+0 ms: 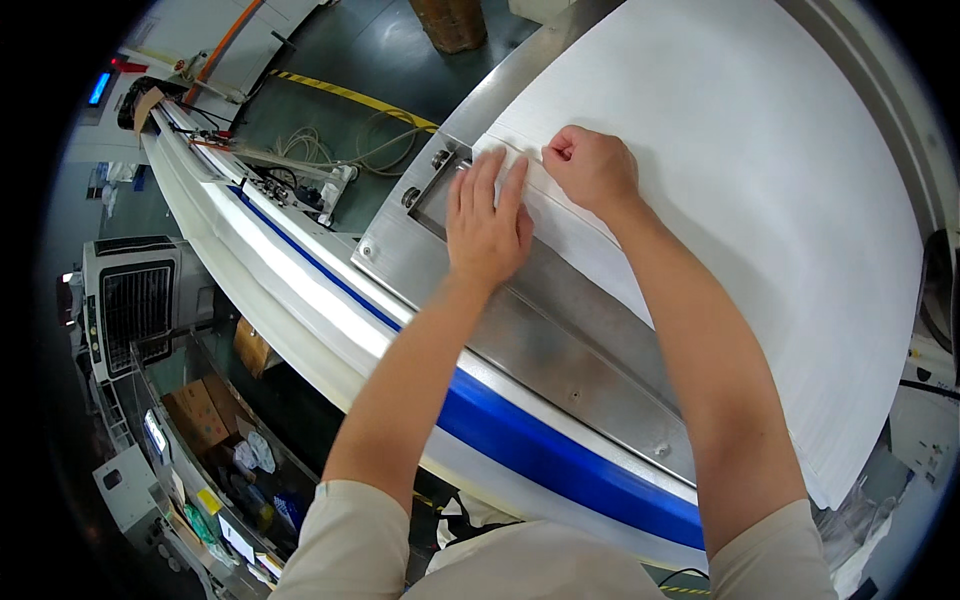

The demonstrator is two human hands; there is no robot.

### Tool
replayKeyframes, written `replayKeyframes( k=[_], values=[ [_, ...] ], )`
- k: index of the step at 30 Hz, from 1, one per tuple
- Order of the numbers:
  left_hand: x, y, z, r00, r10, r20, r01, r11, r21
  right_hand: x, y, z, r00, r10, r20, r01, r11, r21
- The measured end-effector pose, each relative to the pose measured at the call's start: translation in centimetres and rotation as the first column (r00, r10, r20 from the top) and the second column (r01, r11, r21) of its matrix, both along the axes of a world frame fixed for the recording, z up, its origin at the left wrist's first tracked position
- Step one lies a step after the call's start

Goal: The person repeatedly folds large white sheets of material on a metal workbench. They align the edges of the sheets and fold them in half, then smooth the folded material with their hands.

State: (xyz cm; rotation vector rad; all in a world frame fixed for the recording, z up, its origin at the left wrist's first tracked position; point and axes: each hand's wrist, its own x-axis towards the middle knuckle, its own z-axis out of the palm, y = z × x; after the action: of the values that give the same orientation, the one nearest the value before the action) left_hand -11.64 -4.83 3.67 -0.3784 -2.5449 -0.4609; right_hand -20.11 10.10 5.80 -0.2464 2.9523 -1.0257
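R hand (592,172) is curled in a loose fist, thumb side up, on the white sheet (760,210) just in from its near edge; nothing shows in it, can't tell if a bit of sheet is pinched underneath. L hand (487,225) is open, palm down, fingers slightly apart, tips at the sheet's L corner, wrist over the metal bed (570,345). Hands are side by side, just apart.

Sheet lies mostly R of & beyond both hands; R hand is nearer its middle. Its near edge runs diag., far L to near R, passing under R forearm, approx. parallel to the bed's front.

In the way: R forearm covers part of that edge; two dark knobs (411,197) sit just L of L hand.

Further out: blue strip (520,430) along the bed's near side, loose hoses (310,145) & yellow-black floor tape (340,92) far L, cardboard box (205,410) lower L, well apart.
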Motion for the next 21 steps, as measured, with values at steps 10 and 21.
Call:
replayKeyframes(
  k=[10,21],
  values=[
    [-2.5,-3.4,0.9,0.98,-0.195,0.036,0.197,0.937,-0.288,1.3,0.9,0.5,0.996,0.034,-0.077,-0.037,0.999,-0.037],
    [-3.1,-1.1,6.5,0.824,0.01,0.566,0.417,0.665,-0.619,28.6,25.6,0.8,0.901,-0.42,0.109,0.307,0.794,0.524]
  ],
)
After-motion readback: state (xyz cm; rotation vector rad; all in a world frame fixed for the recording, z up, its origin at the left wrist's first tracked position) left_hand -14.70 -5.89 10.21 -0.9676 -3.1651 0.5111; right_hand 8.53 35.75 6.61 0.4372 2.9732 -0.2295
